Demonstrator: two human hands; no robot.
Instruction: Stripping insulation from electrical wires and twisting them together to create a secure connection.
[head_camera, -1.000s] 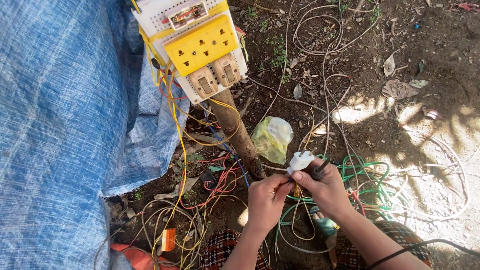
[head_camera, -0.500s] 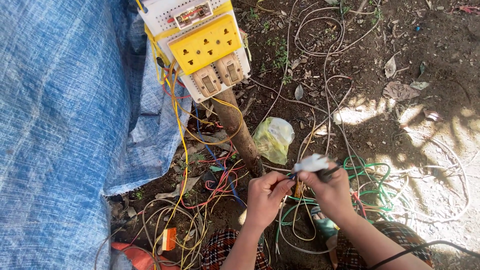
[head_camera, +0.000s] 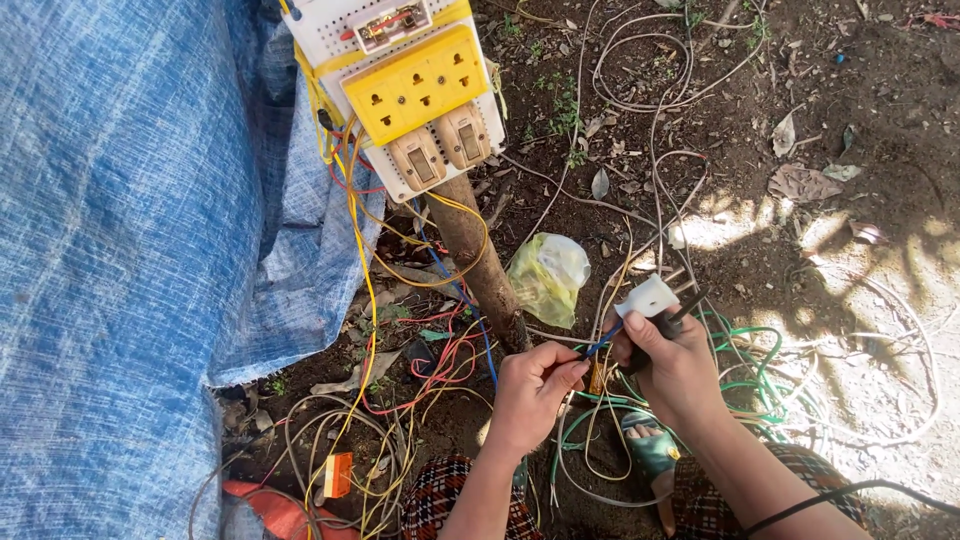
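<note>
Both hands were seen closed near the wooden post (head_camera: 485, 270): the left hand (head_camera: 530, 395) pinching a blue wire (head_camera: 603, 344), the right hand (head_camera: 672, 362) gripping a white plug (head_camera: 647, 297). The wire appeared not yet joined; loose cables (head_camera: 640, 90) were left scattered on the ground.

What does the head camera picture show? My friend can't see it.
Two hands work over tangled wires on dirt: the right hand holds a small white plug, the left hand pinches a blue wire. A yellow socket board sits on a wooden post beside a blue tarp.
</note>
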